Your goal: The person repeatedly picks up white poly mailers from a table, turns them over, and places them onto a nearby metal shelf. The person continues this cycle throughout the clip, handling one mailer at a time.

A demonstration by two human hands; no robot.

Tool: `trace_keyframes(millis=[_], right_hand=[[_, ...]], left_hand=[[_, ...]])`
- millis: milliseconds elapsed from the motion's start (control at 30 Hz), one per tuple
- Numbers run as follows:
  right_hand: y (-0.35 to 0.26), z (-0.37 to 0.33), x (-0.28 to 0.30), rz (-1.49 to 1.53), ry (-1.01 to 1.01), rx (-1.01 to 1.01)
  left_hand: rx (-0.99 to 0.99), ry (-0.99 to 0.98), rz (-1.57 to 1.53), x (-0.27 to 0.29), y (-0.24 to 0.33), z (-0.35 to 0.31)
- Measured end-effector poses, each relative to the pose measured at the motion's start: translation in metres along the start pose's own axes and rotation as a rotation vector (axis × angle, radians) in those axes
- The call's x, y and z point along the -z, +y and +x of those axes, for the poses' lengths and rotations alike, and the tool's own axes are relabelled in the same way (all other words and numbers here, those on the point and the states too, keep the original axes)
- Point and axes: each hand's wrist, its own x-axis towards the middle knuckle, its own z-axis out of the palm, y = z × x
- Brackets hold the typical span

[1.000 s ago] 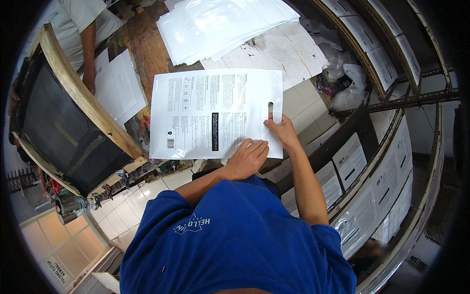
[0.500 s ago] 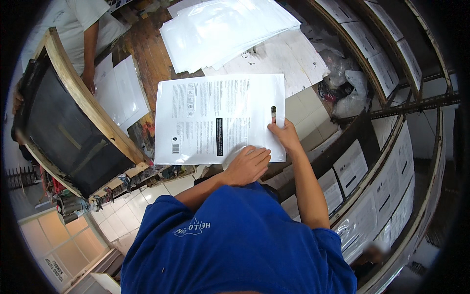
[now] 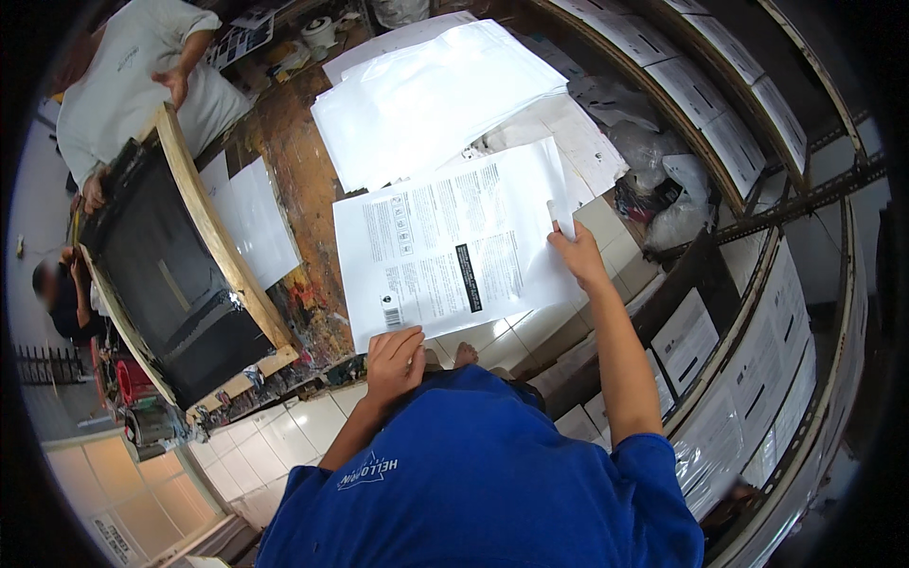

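Observation:
A flat white plastic bag (image 3: 431, 213) printed with black text, a black bar and a barcode is held out in front of me, slightly tilted. My right hand (image 3: 579, 254) pinches its right edge beside the cut-out handle hole. My left hand (image 3: 396, 360) is closed on the near edge below the barcode, with its thumb hidden. The bag's left part lies over the paint-stained wooden table (image 3: 317, 303), and its near right part hangs over the tiled floor. Just beyond it is a stack of glossy white sheets or bags (image 3: 426, 99).
Left stands a wood-framed printing screen (image 3: 180, 275), raised at a slant, with white sheets (image 3: 251, 222) beside it. A co-worker in a white shirt (image 3: 142, 80) touches the frame; another person (image 3: 71, 293) is farther left. Racks of printed bags (image 3: 748, 379) curve along my right, near clear plastic bags (image 3: 682, 204).
My left hand has moved left along the bag's near edge. The bag has shifted right and turned slightly. The co-worker's arm has lifted away from the sheets beside the screen.

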Motion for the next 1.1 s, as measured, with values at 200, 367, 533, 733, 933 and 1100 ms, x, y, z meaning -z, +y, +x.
trace_keyframes(millis=[200,367,533,733,933,1100], right_hand=[[-0.013,0.013,0.037,-0.110,0.085,0.051],[-0.040,0.003,0.073,-0.277,0.180,0.199],[-0.074,-0.026,0.091,-0.382,0.254,0.236],[-0.090,-0.060,0.097,-0.375,0.316,0.196],[-0.102,-0.097,0.086,-0.328,0.380,0.177],[-0.124,-0.134,0.066,-0.316,0.408,0.177]], left_hand=[[0.056,-0.003,-0.013,0.005,-0.018,-0.006],[0.031,-0.068,-0.041,0.006,-0.030,-0.003],[-0.037,-0.182,0.005,0.001,-0.053,-0.012],[-0.113,-0.358,-0.015,0.007,-0.070,-0.025],[-0.265,-0.426,-0.048,0.017,-0.083,-0.025],[-0.336,-0.431,-0.087,0.025,-0.095,-0.028]])
